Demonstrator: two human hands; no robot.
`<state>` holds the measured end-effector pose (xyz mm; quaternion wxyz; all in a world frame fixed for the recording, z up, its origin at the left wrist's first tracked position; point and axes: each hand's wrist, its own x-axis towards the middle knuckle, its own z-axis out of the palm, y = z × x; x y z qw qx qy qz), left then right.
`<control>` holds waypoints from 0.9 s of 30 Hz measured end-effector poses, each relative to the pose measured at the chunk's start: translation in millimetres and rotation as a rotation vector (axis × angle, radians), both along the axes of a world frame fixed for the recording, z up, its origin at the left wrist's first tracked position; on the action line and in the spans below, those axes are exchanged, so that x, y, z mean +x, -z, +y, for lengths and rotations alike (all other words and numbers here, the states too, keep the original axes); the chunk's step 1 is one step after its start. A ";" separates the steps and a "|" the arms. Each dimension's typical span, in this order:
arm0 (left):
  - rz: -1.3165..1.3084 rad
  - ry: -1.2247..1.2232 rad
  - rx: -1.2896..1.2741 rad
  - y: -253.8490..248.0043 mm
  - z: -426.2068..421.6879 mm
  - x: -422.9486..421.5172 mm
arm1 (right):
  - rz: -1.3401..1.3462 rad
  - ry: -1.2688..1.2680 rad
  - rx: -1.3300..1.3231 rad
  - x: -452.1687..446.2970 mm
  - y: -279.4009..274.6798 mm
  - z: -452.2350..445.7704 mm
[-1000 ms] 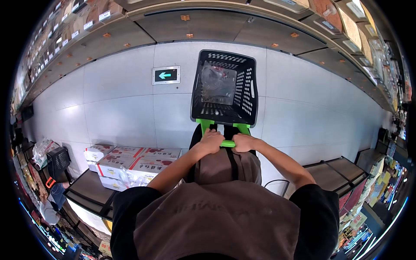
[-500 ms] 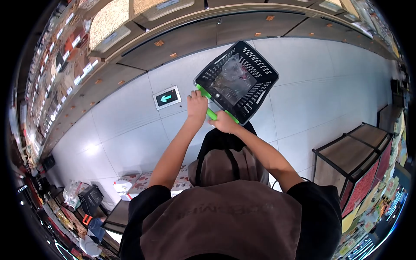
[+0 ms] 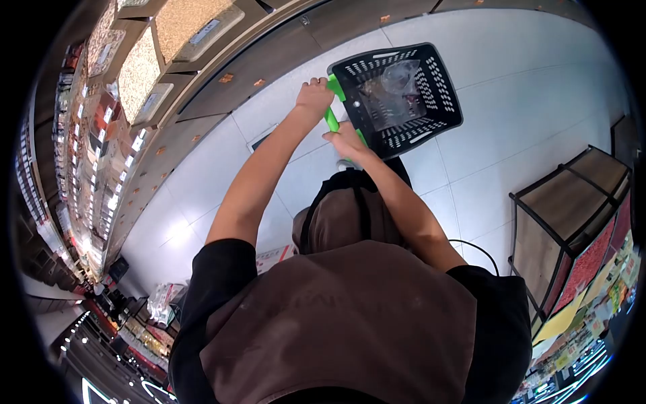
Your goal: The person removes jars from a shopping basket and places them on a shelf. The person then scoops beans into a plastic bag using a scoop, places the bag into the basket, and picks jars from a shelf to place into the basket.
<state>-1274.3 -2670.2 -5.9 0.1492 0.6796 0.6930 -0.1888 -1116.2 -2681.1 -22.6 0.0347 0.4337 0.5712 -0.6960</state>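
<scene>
Green handle (image 3: 331,120) sits in the closed grip of the left hand (image 3: 315,96) and right hand (image 3: 348,141); the black basket (image 3: 360,121) joined to it is just ahead, clear plastic bag (image 3: 402,78) inside.

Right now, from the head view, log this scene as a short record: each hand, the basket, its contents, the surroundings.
Left hand: closed around the green handle
Right hand: closed around the same handle, nearer the body
Basket: black, perforated
Contents: crumpled clear plastic; anything inside it unclear
Floor: pale tiles
Upper left: grain-like goods in bins
Right side: dark-framed stand
</scene>
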 end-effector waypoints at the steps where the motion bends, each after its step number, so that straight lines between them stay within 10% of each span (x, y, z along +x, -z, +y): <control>1: -0.007 0.002 -0.027 -3.7 12.9 -1.1 | -0.007 0.002 -0.027 0.8 0.3 8.4; 10: -0.187 0.304 -0.442 -16.1 84.4 11.6 | 0.141 -0.122 0.022 45.9 20.6 54.9; 27: -0.240 0.388 -0.482 0.0 185.4 77.0 | 0.023 -0.136 0.146 122.3 -8.9 171.4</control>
